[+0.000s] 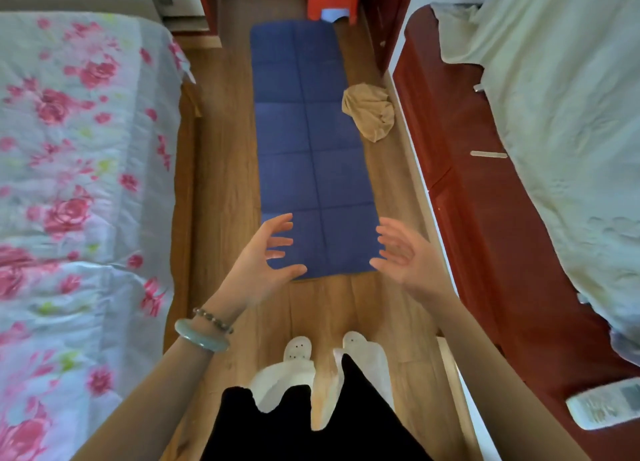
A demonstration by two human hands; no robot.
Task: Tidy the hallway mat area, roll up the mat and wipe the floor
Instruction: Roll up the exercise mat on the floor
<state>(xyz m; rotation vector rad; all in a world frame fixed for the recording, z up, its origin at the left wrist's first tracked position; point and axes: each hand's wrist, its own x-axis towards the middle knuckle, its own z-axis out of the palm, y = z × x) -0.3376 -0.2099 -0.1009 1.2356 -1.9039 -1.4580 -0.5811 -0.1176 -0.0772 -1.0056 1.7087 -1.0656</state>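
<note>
Blue mat (pixel 313 142) flat on wood floor (pixel 225 149); left hand (pixel 266 253), right hand (pixel 401 253) spread wide, empty.

No legible text, label, brand or number anywhere.

The blue mat (pixel 313 149) lies flat and unrolled on the wooden floor (pixel 225 170). Both hands are held above the mat's near end, palms facing each other: left hand (pixel 268 256) over its left corner, right hand (pixel 403 256) over its right corner, fingers spread, holding nothing. A crumpled tan cloth (pixel 370 114) lies against the mat's right edge.
</note>
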